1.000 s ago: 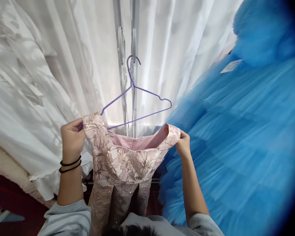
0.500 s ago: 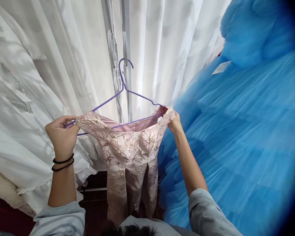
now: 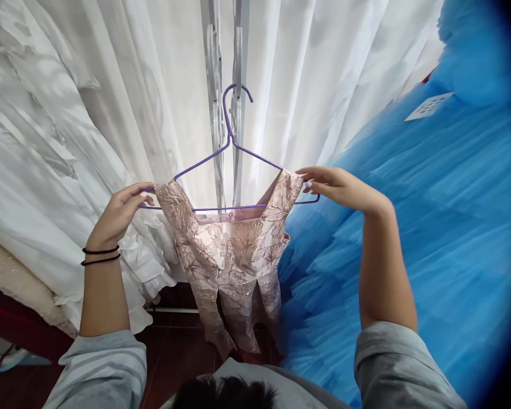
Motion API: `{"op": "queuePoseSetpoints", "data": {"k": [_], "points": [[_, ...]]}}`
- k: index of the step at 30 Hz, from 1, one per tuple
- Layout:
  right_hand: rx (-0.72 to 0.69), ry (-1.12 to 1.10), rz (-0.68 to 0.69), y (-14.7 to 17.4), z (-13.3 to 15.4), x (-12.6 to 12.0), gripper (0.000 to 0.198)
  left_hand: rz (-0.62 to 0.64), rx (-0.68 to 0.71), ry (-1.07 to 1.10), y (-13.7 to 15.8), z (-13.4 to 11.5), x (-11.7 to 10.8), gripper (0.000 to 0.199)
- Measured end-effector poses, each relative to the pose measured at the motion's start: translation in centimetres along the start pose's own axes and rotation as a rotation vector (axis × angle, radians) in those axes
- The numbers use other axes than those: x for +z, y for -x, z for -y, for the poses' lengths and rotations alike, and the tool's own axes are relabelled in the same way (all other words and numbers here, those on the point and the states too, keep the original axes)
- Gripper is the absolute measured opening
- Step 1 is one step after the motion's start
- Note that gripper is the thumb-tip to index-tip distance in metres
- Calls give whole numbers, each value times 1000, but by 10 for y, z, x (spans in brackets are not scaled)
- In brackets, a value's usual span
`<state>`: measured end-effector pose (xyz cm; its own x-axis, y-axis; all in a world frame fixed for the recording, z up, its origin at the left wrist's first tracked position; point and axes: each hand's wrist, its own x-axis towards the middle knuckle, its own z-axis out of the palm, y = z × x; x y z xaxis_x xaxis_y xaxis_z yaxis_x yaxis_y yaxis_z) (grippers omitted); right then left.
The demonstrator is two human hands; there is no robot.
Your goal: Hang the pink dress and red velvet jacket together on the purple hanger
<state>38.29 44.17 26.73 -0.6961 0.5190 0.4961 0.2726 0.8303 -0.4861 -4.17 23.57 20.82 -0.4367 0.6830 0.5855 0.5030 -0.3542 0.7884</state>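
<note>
A pale pink dress (image 3: 238,250) with a metallic floral pattern hangs by its wide straps on a purple hanger (image 3: 202,163). Both straps now sit over the hanger's arms. My left hand (image 3: 117,213) is closed at the hanger's left end, with fingertips against the left strap. At the other end, my right hand (image 3: 340,184) pinches the hanger just outside the right strap, thumb below and fingers above. The hook overlaps a grey metal rack (image 3: 242,51); whether it rests on the rack I cannot tell.
White gowns (image 3: 38,136) with ruffles fill the left side, and white drapery (image 3: 289,74) hangs behind the rack. A large blue tulle gown (image 3: 443,227) crowds the right, a white tag (image 3: 430,106) on it. Dark floor tiles (image 3: 170,352) show below.
The right strap has gone over the hanger's right end, which now sticks out past it. My right hand has shifted from the strap to that end. The view has turned slightly left.
</note>
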Motion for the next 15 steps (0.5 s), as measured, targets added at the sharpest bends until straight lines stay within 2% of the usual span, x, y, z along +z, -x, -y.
{"op": "queuePoseSetpoints", "data": {"k": [3,5,8,11,13,15], "points": [[-4,75,-132,11,19,15,29,-107,110,-137,-10,-1,5,27],[12,120,-210,18,30,26,35,-153,171,-211,-18,-3,8,28],[3,83,-314,25,20,38,40,-200,241,-233,-25,4,7,41],[16,-109,-410,40,-35,65,61,-225,210,-90,-10,44,0,62],[83,-319,-395,65,-85,101,84,-153,54,85,21,91,-4,69],[265,-472,-276,103,-129,151,106,-31,-172,95,70,147,-2,71]]}}
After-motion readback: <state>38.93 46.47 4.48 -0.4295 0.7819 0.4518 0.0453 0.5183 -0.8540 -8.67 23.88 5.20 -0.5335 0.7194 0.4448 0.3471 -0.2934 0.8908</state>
